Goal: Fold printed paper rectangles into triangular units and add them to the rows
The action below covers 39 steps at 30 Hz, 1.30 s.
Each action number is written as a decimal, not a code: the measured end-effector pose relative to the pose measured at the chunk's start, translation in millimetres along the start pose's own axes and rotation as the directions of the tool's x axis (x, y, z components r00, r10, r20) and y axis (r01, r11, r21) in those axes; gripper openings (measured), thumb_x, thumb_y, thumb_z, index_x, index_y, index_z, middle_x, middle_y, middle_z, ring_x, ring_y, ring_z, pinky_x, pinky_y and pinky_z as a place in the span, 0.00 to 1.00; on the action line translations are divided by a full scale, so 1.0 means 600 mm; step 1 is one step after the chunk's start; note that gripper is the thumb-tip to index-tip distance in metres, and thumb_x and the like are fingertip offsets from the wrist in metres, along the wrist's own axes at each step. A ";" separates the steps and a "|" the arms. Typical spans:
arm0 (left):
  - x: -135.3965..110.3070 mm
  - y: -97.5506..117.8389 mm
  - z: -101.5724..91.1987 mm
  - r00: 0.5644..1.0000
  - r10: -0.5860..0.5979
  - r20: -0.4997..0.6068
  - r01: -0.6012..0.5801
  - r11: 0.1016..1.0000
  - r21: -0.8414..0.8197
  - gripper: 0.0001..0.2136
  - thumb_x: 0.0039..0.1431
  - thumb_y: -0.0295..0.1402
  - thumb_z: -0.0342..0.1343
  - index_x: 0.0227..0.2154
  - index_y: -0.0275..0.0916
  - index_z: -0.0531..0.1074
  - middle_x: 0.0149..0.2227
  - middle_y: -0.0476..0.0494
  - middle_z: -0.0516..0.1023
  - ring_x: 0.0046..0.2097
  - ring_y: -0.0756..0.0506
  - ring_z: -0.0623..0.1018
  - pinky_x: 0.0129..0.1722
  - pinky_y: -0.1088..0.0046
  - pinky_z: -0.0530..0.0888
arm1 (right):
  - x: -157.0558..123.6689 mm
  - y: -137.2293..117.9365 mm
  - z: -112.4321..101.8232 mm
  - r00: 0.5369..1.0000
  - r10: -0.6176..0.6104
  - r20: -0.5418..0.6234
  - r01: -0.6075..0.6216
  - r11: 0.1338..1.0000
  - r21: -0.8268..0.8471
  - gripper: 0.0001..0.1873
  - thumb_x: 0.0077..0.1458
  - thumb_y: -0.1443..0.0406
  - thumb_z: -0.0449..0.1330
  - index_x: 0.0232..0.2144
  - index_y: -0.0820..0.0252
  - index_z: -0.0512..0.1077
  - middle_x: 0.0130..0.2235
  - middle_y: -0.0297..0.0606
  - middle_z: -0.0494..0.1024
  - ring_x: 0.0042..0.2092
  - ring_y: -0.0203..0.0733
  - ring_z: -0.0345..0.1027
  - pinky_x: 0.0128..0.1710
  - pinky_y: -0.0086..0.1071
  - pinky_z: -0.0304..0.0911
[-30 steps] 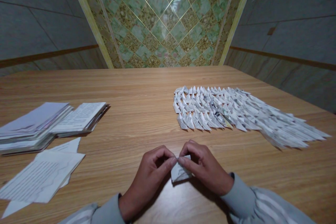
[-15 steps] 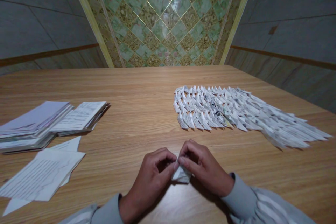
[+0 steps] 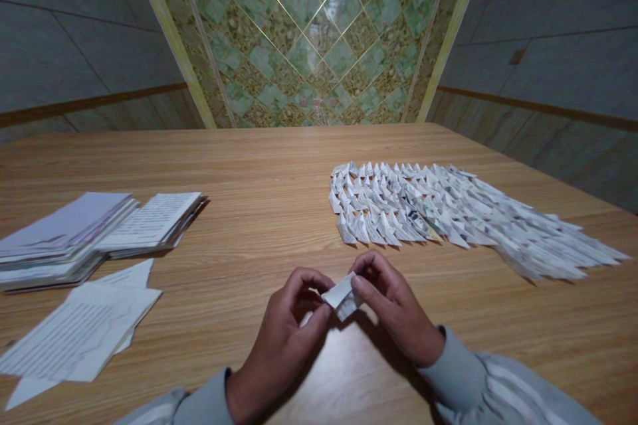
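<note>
One tiled far wall (image 3: 299,33), patterned in green and brown diamonds with bright lines between, spans the room from a grey left wall (image 3: 90,40) to a grey right wall (image 3: 563,46). Below it spreads a wide wood-grained table (image 3: 259,172), its broad, flat top a sound base for laying paper out. On its right side, pointed folded papers (image 3: 393,199) stand in tight rows, nested against one another, probably to save space and make them easy to count. At the left lie a larger paper stack (image 3: 64,222) and, just right of it, a smaller paper stack (image 3: 159,216), both piled flat. Nearer, loose sheets (image 3: 74,332) with dark lines overlap at angles, apart from the hands and likely within easy reach. At the near middle, the left hand (image 3: 294,329) and right hand (image 3: 396,312) face each other, both closed in a pinch on one small folded paper (image 3: 340,292). The left grips its left corner, the right its right edge; opposed holds like these would let its creases be controlled. It sits tilted between the fingertips; whether its lower corner touches the wood I cannot tell.
</note>
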<state>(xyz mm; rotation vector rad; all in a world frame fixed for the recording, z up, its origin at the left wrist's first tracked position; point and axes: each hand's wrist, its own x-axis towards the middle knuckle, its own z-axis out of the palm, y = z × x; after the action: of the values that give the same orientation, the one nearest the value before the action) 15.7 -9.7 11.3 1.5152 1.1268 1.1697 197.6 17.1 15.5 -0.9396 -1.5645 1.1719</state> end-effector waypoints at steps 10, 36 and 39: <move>0.003 -0.008 -0.010 0.954 0.297 -0.045 -0.280 0.934 0.223 0.08 0.57 0.22 0.59 0.36 0.43 0.70 0.48 0.43 0.75 0.48 0.44 0.77 0.40 0.73 0.75 | 0.003 0.001 -0.002 0.996 0.082 0.033 -0.081 0.997 -0.010 0.07 0.56 0.61 0.62 0.32 0.60 0.70 0.30 0.33 0.72 0.31 0.37 0.64 0.31 0.30 0.59; 0.009 -0.007 -0.008 0.993 -0.105 0.056 0.106 0.994 -0.026 0.07 0.51 0.32 0.66 0.31 0.37 0.76 0.28 0.49 0.78 0.30 0.49 0.74 0.30 0.75 0.70 | 0.004 -0.014 0.002 0.996 0.017 0.092 0.005 0.974 -0.225 0.04 0.53 0.65 0.64 0.30 0.60 0.73 0.30 0.34 0.76 0.33 0.39 0.68 0.33 0.30 0.59; 0.004 -0.006 -0.009 0.995 -0.026 0.095 0.018 0.996 0.084 0.06 0.53 0.33 0.65 0.32 0.38 0.77 0.30 0.47 0.80 0.31 0.48 0.75 0.31 0.74 0.70 | 0.004 -0.013 0.001 0.988 -0.078 0.131 0.111 0.956 -0.270 0.06 0.53 0.65 0.66 0.26 0.59 0.72 0.28 0.33 0.75 0.33 0.39 0.67 0.33 0.31 0.58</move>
<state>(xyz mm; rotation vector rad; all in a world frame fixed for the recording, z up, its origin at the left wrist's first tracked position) 10.1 -5.8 9.2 1.6014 1.1366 1.0358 196.2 17.5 23.8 -0.9753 -1.8845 0.9724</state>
